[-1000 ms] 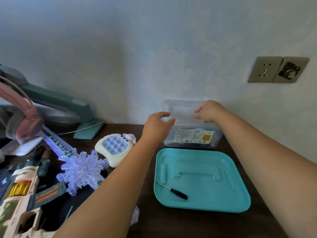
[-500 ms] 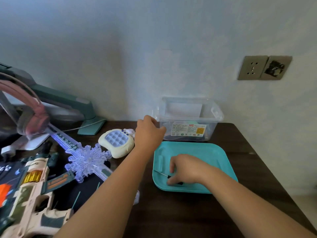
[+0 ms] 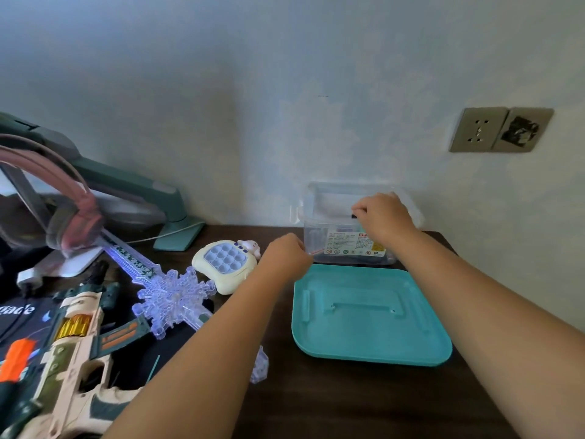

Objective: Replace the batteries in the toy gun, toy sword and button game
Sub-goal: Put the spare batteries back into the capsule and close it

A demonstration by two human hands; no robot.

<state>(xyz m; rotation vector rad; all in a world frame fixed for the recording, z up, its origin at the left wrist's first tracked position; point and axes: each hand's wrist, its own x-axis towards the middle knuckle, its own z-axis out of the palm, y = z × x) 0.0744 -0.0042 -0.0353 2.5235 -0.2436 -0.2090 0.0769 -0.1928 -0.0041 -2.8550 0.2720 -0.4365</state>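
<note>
The clear plastic box against the wall is the place to take bearings from. Its teal lid lies upside down on the dark desk just in front of it, bare. The right hand is over the box's open top, fingers pinched shut on something small and dark — it looks like a screwdriver handle, though too little shows to be sure. The left hand is curled closed at the box's left wall, seemingly steadying it; whether it grips the rim or only presses against it I cannot tell.

The toys all lie to the left of the box. The button game is nearest, face up, just beside the left hand. Beyond it is the toy sword with its snowflake guard, blade glowing blue, and farthest left, towards the near edge, the toy gun.

My guess is that this is the tool-and-supplies stage, with none of the three visibly opened. To do it well, keep the left hand firm on the box so the light plastic doesn't skid, and move the small item in a straight line — a pinch that fine slips easily. Any loose screws and cells would be safest parked on the lid.
</note>
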